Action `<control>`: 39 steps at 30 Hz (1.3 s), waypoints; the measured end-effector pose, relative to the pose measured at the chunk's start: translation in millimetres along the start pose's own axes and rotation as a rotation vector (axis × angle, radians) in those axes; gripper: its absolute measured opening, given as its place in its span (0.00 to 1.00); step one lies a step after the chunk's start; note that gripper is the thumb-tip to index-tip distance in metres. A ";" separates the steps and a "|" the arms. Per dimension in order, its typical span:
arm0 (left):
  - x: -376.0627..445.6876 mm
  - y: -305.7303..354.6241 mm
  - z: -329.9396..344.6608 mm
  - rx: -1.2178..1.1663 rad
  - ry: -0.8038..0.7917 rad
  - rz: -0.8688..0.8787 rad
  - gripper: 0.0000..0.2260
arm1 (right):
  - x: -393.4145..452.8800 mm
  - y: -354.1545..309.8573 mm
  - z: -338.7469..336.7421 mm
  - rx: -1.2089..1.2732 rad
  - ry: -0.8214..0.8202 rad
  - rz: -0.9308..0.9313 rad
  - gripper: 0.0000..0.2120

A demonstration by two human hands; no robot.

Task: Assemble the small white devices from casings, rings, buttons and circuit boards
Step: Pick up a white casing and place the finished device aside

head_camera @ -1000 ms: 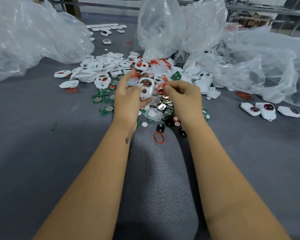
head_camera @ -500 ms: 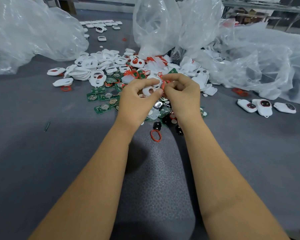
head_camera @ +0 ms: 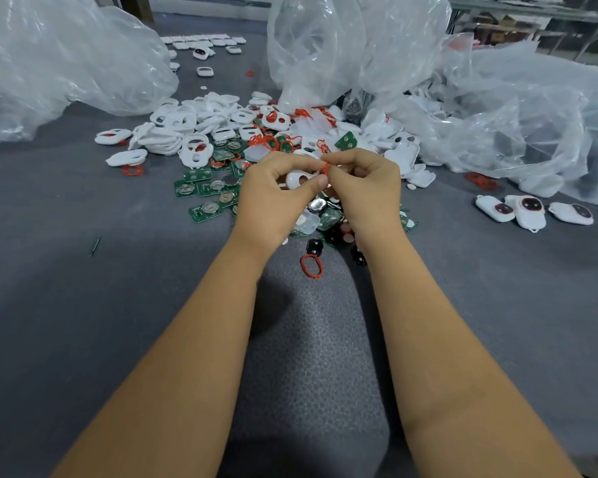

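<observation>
— What's spread over the grey table [head_camera: 83, 305]?
— Clear plastic bags [head_camera: 325, 46] at the back, then a heap of white casings [head_camera: 187, 129] and green circuit boards [head_camera: 197, 174].
— The hands?
— Left hand [head_camera: 273, 198] grips a white casing [head_camera: 299, 178] above the heap; right hand [head_camera: 366, 191] pinches a red ring [head_camera: 326, 167] against it.

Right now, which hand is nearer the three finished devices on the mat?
Right. The right hand is on the same side as the finished devices, with bare mat between them. The left hand, holding a white casing, sits farther away, beyond the right hand.
</observation>
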State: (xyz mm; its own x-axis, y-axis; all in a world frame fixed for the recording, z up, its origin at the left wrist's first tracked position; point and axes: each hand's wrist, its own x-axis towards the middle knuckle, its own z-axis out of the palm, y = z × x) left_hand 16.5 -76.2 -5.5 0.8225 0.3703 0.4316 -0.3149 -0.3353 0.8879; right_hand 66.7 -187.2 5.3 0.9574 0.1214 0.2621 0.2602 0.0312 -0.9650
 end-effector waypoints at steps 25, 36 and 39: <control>5.7 -7.7 -3.8 -0.245 0.101 -0.210 0.10 | -0.4 0.7 -0.5 -0.011 -0.089 -0.099 0.16; 6.0 -7.4 -3.3 -0.347 0.067 -0.244 0.08 | -4.1 1.6 2.8 -0.319 -0.134 -0.224 0.14; 5.9 -5.9 -2.3 -0.346 0.051 -0.254 0.06 | -4.2 1.1 3.7 -0.307 -0.117 -0.206 0.17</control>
State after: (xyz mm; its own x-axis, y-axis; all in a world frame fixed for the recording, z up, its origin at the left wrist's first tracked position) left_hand 22.0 -70.1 -7.9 0.8726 0.4493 0.1917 -0.2528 0.0796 0.9642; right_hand 62.5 -184.0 3.2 0.8653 0.2562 0.4309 0.4875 -0.2298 -0.8423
